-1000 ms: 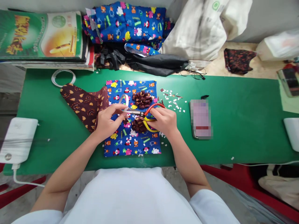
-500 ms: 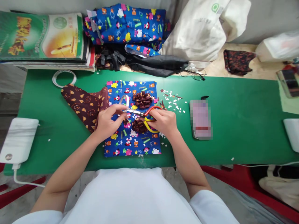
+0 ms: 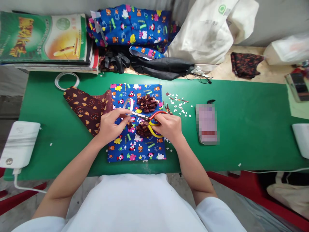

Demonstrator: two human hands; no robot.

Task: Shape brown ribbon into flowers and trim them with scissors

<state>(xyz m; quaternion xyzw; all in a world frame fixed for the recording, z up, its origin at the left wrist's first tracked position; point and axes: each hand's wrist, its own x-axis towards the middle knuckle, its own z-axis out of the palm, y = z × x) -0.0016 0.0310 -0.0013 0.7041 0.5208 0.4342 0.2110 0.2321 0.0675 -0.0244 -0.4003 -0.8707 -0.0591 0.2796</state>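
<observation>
Left hand (image 3: 112, 124): thumb and index finger brought nearly together, pinching a white strip (image 3: 131, 104) that curves up in a loop above the fingertips. Exact grip point too small to tell. Right hand (image 3: 169, 126): fingers curled around the red and yellow handles of the scissors (image 3: 146, 118), blades pointing at the left fingertips; how far the blades are parted, can't tell.

Both hands over a blue printed cloth (image 3: 135, 154), flat on the green bench (image 3: 241, 129). Two brown ruffled rosettes on the cloth: upper rosette (image 3: 147, 103) just beyond the scissors, lower rosette (image 3: 143, 129) nearer the body, partly covered by the yellow handle. Brown patterned cloth (image 3: 83, 108) lies left of the blue one, partly behind the left hand. Small white scraps (image 3: 180, 106) scattered right of the blue cloth, some on it too. Phone (image 3: 207, 124), screen pixelated, further right. White ring (image 3: 77, 82) at far left, beside the brown cloth. White power bank (image 3: 21, 143) at the left end, cable plugged in. Behind: books (image 3: 43, 37), blue fabric bundle (image 3: 135, 25), white bag (image 3: 205, 32).
</observation>
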